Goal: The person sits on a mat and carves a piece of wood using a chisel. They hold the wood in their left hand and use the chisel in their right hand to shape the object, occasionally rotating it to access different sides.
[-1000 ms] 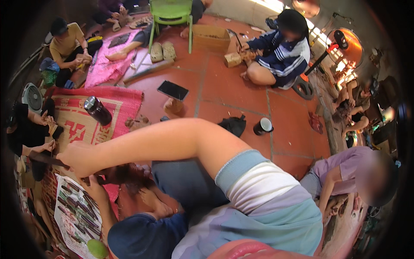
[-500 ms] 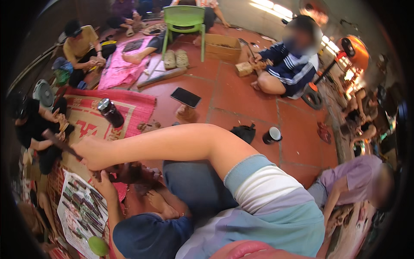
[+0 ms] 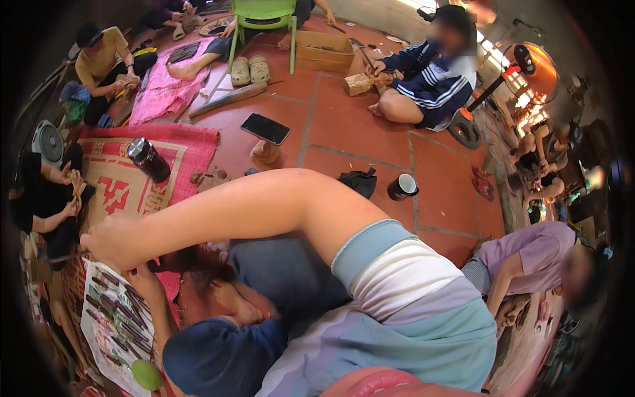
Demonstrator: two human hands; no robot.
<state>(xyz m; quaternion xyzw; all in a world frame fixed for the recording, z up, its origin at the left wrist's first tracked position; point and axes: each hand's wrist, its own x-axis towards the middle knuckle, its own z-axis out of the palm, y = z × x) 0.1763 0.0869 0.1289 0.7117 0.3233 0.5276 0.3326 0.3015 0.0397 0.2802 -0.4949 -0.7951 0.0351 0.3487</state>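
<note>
My right arm reaches across to the left, and my right hand [image 3: 114, 239] is closed round a dark, narrow bar [image 3: 65, 257] that sticks out past its left side. Just below it is my left hand [image 3: 144, 283], its fingers curled at a small dark piece mostly hidden by my right wrist. A dark brown carved-looking piece [image 3: 195, 264] lies behind my right forearm, partly covered. Beside my left forearm, a white printed sheet [image 3: 92, 341] carries several slim dark-handled tools [image 3: 122, 311], like carving chisels. A green round fruit [image 3: 147, 375] rests at its near end.
A black flask [image 3: 149, 160] stands on the red and tan mat [image 3: 192, 149]. Farther off are a phone [image 3: 265, 128] on a wooden block, a dark mug [image 3: 402, 187], a black pouch [image 3: 358, 182], clogs [image 3: 250, 71] and a green chair [image 3: 264, 13]. Several people sit around, one close on the right [image 3: 529, 255].
My right hand has moved left and down, close above my left hand. The dark bar has swung from a steep slant to nearly level. The whole view has shifted slightly.
</note>
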